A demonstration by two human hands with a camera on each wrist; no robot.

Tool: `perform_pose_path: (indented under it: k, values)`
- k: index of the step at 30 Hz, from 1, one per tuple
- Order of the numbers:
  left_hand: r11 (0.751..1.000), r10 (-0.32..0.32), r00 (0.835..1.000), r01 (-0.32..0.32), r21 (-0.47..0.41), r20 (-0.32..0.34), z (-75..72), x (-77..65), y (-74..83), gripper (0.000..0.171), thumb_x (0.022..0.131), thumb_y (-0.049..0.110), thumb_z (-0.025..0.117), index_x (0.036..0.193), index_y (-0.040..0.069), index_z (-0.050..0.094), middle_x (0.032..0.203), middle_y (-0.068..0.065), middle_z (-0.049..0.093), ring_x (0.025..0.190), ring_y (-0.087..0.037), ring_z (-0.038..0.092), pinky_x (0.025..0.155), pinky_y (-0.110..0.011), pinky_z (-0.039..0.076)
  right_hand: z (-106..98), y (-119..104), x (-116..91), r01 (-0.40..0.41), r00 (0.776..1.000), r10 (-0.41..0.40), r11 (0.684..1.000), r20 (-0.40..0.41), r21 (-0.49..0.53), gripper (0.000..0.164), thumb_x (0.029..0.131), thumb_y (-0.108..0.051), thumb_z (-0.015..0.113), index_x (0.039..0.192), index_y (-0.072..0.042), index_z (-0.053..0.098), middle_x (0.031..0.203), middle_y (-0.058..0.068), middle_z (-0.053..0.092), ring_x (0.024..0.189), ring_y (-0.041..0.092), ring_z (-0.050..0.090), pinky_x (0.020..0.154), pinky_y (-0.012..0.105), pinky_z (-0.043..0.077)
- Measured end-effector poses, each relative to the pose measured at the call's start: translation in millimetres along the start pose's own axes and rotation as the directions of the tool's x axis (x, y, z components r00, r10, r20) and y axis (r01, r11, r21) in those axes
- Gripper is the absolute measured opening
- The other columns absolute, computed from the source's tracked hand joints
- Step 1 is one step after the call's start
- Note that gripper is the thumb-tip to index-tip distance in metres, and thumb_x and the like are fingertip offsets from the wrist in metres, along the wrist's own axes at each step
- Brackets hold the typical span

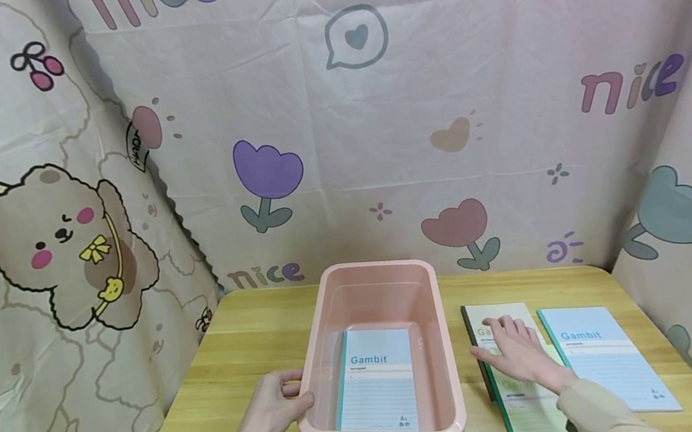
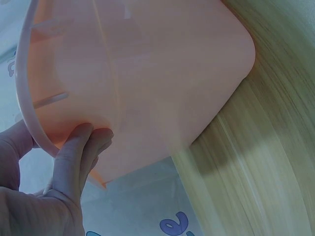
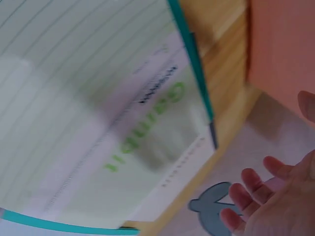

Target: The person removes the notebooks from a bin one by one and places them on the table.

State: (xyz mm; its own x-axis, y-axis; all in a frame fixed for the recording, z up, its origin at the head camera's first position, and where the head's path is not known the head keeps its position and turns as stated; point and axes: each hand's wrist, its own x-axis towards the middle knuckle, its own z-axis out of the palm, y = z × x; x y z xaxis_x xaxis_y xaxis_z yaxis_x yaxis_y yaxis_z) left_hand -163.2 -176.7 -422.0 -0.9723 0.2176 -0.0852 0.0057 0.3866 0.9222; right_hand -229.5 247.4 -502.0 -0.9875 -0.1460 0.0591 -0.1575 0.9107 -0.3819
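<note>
A pink plastic bin [image 1: 444, 351] stands on the table, with a blue Gambit notebook [image 1: 375, 381] lying flat inside. At its near left side my left hand [image 1: 273, 409] grips the rim, thumb on one side and fingers on the other, as the left wrist view [image 2: 59, 177] shows. My right hand [image 1: 520, 353] is above the notebooks right of the bin, fingers spread and holding nothing. Beneath it a green Gambit notebook [image 1: 533, 413] overlaps a cream notebook [image 1: 504, 310] with a dark spine. The right wrist view shows the green notebook's cover [image 3: 98, 113] close up.
Another blue Gambit notebook [image 1: 613, 355] lies at the right side of the wooden table [image 1: 256, 336]. Patterned cloth [image 1: 316, 115] hangs behind the table and along both sides.
</note>
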Motion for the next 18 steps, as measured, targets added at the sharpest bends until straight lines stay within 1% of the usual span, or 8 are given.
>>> perform_pose_path:
  k: [3,8,10,14,16,18]
  values:
    - [1.0,-0.003,1.0,0.003,0.001,-0.002,0.2,-0.1,-0.2,0.053,0.082,0.001,0.061,0.127,-0.025,0.05,0.111,-0.037,0.069,0.095,-0.039,0.074,0.074,-0.039,0.064,-4.9,-6.8,0.6,0.013,1.0,-0.012,1.0,-0.021,0.012,0.077,0.093,-0.058,0.058,0.141,0.001,0.048,0.129,0.027,0.052,0.111,0.039,0.046,0.088,0.055,0.039]
    - [1.0,-0.003,1.0,0.003,-0.001,-0.002,0.7,-0.3,-0.4,0.054,0.082,0.001,0.061,0.128,-0.025,0.05,0.111,-0.037,0.069,0.094,-0.038,0.074,0.074,-0.039,0.064,-19.8,-21.7,1.3,0.024,0.999,-0.023,1.0,-0.032,0.015,0.077,0.094,-0.057,0.057,0.142,0.002,0.046,0.132,0.028,0.052,0.113,0.04,0.046,0.087,0.052,0.04]
    - [1.0,-0.003,1.0,0.003,-0.001,-0.002,0.8,-0.4,-0.1,0.054,0.082,0.001,0.061,0.128,-0.025,0.05,0.111,-0.038,0.069,0.095,-0.038,0.074,0.074,-0.039,0.064,-28.4,-29.2,1.2,0.023,0.999,-0.022,0.999,-0.028,0.023,0.076,0.094,-0.056,0.057,0.142,0.003,0.046,0.134,0.029,0.052,0.116,0.042,0.046,0.09,0.055,0.04]
    - [1.0,-0.004,1.0,0.004,-0.001,0.0,0.8,-0.5,0.2,0.053,0.082,0.001,0.061,0.128,-0.024,0.05,0.111,-0.038,0.068,0.095,-0.038,0.074,0.074,-0.039,0.064,-40.6,-41.8,2.0,0.056,0.997,-0.054,0.998,-0.054,0.043,0.073,0.096,-0.052,0.056,0.141,0.005,0.047,0.134,0.032,0.053,0.119,0.047,0.047,0.093,0.062,0.04]
    - [1.0,-0.003,1.0,0.003,-0.002,0.004,0.5,-0.4,-0.1,0.053,0.083,0.001,0.061,0.128,-0.024,0.05,0.111,-0.038,0.069,0.095,-0.038,0.074,0.073,-0.038,0.064,-47.2,-48.6,2.8,0.074,0.996,-0.071,0.996,-0.058,0.054,0.071,0.097,-0.049,0.056,0.141,0.006,0.046,0.135,0.034,0.052,0.12,0.049,0.047,0.094,0.065,0.039]
    - [1.0,0.0,1.0,0.0,-0.002,0.005,0.4,-0.2,-0.4,0.053,0.083,0.001,0.061,0.128,-0.025,0.05,0.11,-0.037,0.069,0.095,-0.038,0.074,0.073,-0.037,0.064,-52.4,-55.1,4.3,0.084,0.995,-0.081,0.994,-0.059,0.063,0.07,0.098,-0.047,0.055,0.142,0.006,0.045,0.137,0.034,0.051,0.122,0.05,0.046,0.099,0.069,0.037]
